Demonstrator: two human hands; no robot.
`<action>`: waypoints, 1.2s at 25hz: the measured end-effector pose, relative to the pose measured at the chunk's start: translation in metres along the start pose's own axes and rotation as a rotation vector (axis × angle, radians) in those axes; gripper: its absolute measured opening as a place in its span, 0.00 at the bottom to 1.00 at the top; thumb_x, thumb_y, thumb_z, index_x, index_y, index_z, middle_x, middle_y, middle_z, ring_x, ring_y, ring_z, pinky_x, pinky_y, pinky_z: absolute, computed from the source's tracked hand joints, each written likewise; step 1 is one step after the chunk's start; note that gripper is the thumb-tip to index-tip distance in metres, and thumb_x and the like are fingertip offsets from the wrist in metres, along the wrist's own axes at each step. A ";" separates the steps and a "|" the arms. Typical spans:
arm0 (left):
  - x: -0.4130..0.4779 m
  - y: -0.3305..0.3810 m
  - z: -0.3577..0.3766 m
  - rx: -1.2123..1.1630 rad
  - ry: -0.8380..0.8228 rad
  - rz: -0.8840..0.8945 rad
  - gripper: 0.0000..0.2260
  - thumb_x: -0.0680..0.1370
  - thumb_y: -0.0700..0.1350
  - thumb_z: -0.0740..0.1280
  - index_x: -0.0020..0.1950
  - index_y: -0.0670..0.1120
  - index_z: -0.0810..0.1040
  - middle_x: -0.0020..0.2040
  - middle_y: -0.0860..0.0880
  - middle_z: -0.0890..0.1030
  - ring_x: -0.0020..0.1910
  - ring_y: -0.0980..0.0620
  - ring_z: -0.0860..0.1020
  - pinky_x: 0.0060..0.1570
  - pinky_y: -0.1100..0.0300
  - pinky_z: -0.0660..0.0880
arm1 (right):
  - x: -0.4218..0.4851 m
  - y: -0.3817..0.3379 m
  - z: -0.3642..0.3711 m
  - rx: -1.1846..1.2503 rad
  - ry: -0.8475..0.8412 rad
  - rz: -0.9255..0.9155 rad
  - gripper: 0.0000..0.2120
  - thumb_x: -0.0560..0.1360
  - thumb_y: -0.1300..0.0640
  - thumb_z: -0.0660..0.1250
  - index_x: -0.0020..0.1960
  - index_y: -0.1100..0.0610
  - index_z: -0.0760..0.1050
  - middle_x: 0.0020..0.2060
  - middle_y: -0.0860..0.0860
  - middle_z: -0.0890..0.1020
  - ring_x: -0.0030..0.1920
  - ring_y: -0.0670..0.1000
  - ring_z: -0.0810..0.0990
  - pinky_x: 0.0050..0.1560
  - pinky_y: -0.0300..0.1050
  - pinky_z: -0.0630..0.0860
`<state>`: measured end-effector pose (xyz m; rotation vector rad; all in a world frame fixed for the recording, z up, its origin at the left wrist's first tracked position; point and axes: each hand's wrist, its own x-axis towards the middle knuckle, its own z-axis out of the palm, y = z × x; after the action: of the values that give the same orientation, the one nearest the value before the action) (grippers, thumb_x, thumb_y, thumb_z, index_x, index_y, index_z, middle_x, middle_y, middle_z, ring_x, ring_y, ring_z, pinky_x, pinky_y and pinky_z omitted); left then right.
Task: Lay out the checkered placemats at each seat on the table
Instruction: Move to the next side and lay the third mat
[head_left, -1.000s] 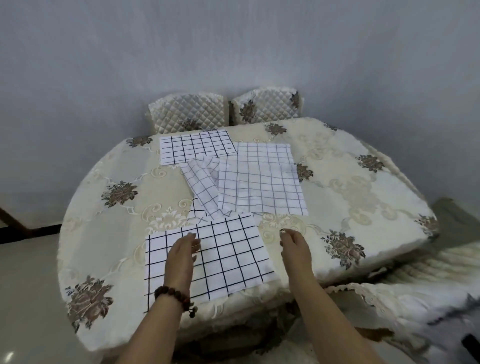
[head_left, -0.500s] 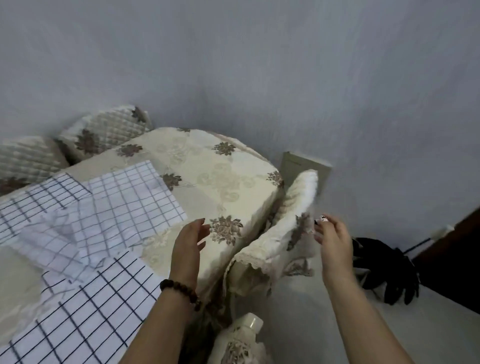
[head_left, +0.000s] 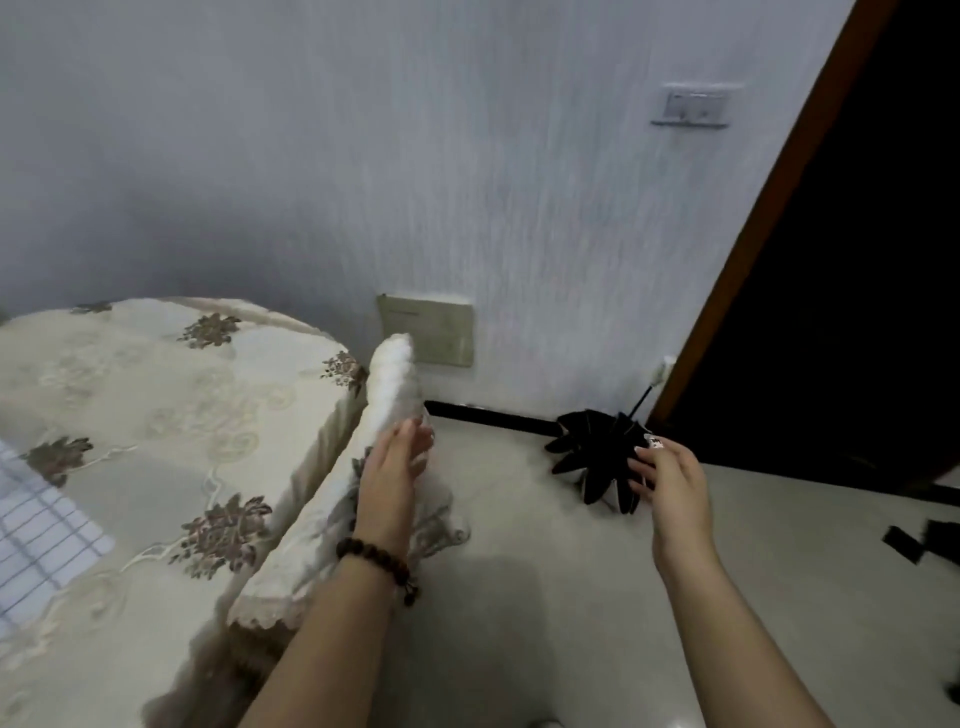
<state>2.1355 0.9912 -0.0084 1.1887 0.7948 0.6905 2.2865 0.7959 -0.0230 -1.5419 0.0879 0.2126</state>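
Only a corner of one checkered placemat (head_left: 36, 540) shows at the far left edge, lying on the round table (head_left: 171, 415) with its cream floral cloth. My left hand (head_left: 392, 478), a bead bracelet on the wrist, hovers with relaxed fingers over the back of a cloth-covered chair (head_left: 332, 519) beside the table. My right hand (head_left: 670, 478) is raised above the floor to the right, fingers loosely bent and holding nothing. The other placemats are out of view.
A black folded umbrella (head_left: 597, 457) lies on the pale floor near a dark doorway (head_left: 841, 312) at the right. A grey wall with a low panel (head_left: 426, 332) stands behind the chair. Small black items (head_left: 919, 535) lie on the floor at far right.
The view has swung right, away from the placemats. Both hands left the table edge and moved right; the left now hangs over the chair back, the right over the floor.
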 end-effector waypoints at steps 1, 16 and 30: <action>0.008 -0.005 0.020 0.020 -0.013 0.007 0.11 0.81 0.49 0.58 0.56 0.48 0.78 0.55 0.47 0.81 0.57 0.49 0.78 0.60 0.53 0.72 | 0.017 0.000 -0.005 0.007 0.006 0.012 0.08 0.77 0.57 0.59 0.46 0.47 0.75 0.48 0.51 0.81 0.52 0.52 0.80 0.54 0.49 0.76; 0.108 -0.013 0.160 0.088 0.098 0.064 0.11 0.81 0.49 0.58 0.57 0.47 0.76 0.57 0.48 0.79 0.59 0.52 0.77 0.63 0.51 0.71 | 0.183 -0.038 0.007 -0.002 -0.175 0.050 0.10 0.78 0.53 0.60 0.49 0.56 0.78 0.47 0.52 0.81 0.53 0.51 0.80 0.57 0.50 0.77; 0.223 0.049 0.057 -0.097 0.416 0.213 0.08 0.80 0.45 0.58 0.51 0.50 0.76 0.52 0.50 0.80 0.56 0.50 0.78 0.53 0.59 0.73 | 0.222 -0.059 0.216 -0.050 -0.508 -0.003 0.10 0.78 0.55 0.60 0.47 0.56 0.78 0.44 0.52 0.81 0.52 0.53 0.80 0.54 0.51 0.77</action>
<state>2.3036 1.1542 0.0118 1.0636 0.9739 1.1647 2.4980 1.0285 -0.0011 -1.4954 -0.3228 0.6002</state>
